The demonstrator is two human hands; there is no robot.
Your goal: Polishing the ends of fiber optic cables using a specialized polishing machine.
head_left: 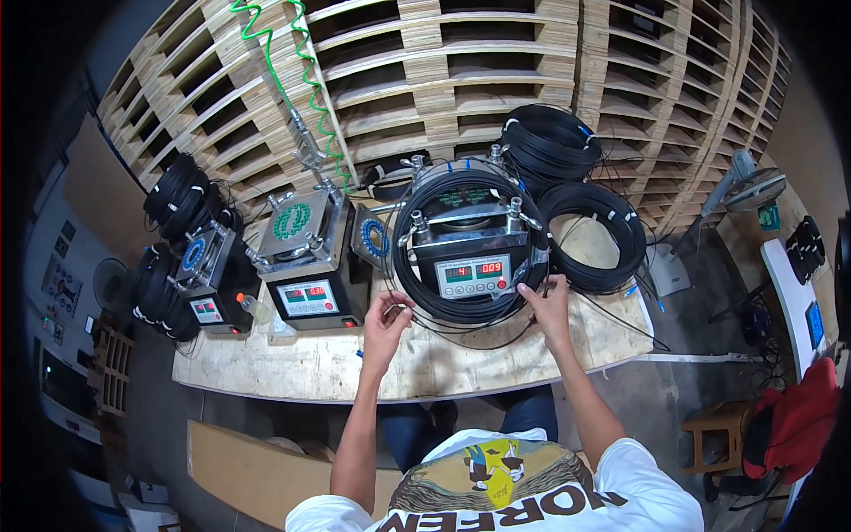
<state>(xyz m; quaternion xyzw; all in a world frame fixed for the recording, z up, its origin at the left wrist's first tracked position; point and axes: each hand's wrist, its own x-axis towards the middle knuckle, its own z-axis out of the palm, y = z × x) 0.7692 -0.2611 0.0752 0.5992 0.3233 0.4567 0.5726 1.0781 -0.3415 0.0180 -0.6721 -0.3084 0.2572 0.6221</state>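
A large coil of black cable (pixel 529 232) leans upright around the front of a metal polishing machine (pixel 468 232) with a lit red digital display. My left hand (pixel 386 326) is at the coil's lower left, its fingers closed in a pinch on a loose strand of the black cable. At the coil's lower right my right hand (pixel 547 310) is closed, thumb against the bundle and fingers around a strand. Between both hands a loose loop of cable (pixel 474 344) sags below the coil, over the wooden table (pixel 425 371).
Two similar machines stand to the left, a middle one (pixel 306 266) and a smaller one (pixel 208 284), beside a small bottle (pixel 254 307). More black cable coils (pixel 594 238) lie at the right. Stacked wooden pallets (pixel 443 66) rise behind; green coiled hoses (pixel 266 44) hang there. A fan (pixel 752 188) stands at right.
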